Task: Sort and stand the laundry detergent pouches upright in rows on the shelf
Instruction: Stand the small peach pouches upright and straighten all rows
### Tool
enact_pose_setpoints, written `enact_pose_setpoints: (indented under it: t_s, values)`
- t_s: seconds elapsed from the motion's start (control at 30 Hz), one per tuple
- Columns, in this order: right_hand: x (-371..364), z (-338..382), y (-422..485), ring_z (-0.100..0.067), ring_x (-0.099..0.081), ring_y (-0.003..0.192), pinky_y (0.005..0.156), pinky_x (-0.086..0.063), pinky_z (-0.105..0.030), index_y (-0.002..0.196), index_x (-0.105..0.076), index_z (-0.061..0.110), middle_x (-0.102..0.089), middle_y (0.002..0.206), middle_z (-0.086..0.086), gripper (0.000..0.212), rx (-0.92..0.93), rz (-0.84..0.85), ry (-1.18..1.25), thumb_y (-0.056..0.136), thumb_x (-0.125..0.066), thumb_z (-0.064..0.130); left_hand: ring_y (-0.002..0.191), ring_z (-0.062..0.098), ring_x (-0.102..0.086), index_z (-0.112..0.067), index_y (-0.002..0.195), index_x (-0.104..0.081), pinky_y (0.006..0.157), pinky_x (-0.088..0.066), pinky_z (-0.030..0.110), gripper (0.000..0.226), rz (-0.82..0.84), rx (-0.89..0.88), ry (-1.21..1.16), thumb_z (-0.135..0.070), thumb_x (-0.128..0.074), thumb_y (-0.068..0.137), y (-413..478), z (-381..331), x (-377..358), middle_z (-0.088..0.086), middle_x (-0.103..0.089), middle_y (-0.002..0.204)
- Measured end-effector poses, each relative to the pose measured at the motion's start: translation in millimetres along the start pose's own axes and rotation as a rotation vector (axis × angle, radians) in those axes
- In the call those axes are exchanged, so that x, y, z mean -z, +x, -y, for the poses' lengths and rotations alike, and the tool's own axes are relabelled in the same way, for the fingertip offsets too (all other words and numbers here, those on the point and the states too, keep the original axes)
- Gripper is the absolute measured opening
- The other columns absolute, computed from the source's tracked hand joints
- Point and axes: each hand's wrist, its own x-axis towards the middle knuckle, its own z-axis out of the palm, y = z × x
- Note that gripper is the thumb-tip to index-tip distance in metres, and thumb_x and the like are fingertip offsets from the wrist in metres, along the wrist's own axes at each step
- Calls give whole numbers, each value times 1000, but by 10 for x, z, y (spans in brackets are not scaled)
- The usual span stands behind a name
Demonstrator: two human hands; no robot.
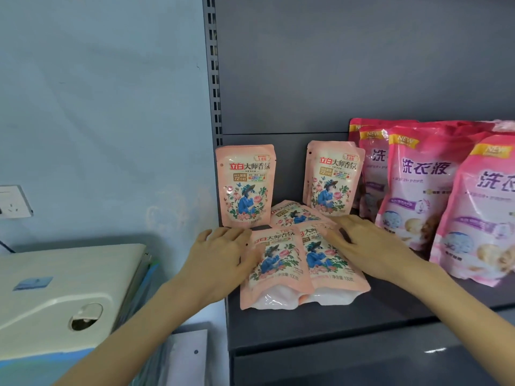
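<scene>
Left grip and right grip, fingers straight and clasping nothing, press on two fallen pouches at the shelf front, probably gathering them for standing. Behind, upright pouches adjoin larger pink bags.

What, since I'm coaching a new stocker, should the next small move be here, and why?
Probably the left hand should grip the front-left flat pouch and stand it before the upright pouch behind. Three small pouches lie flat, only two stand, and that hand touches its edge; the right hand rests on the neighbouring flat pouch.
</scene>
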Motion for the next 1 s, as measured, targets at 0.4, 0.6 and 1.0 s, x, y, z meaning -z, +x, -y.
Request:
enact_pose_setpoints:
  t_s: [0.4, 0.6, 1.0]
  values:
    - [-41, -82, -24, -18, -47, 113, 97, -41, -38, 125, -48, 18, -48, 121, 2, 66, -18, 54, 24, 83, -39, 69, 136, 20, -31, -18, 141, -36, 111, -25, 35, 61, 286, -91, -102, -56, -24, 94, 469, -153, 70, 1, -34, 148]
    - [-145, -146, 46, -3, -60, 91, 71, -50, -18, 111, -46, 25, -60, 103, 14, 41, -17, 91, 489, 82, -64, 48, 131, 17, -38, -18, 138, -39, 109, -30, 32, 63, 392, -41, -316, -59, -33, 90, 533, -123, 40, -4, -38, 145]
    - [-179, -227, 15, -4, -69, 76, 61, -53, -16, 102, -54, 19, -72, 91, 1, 15, 43, 105, 964, 89, -61, 15, 90, 14, -58, -17, 89, -64, 67, -42, 13, 7, 31, 154, -598, -20, -58, 90, 543, -69, 52, -2, -63, 95]
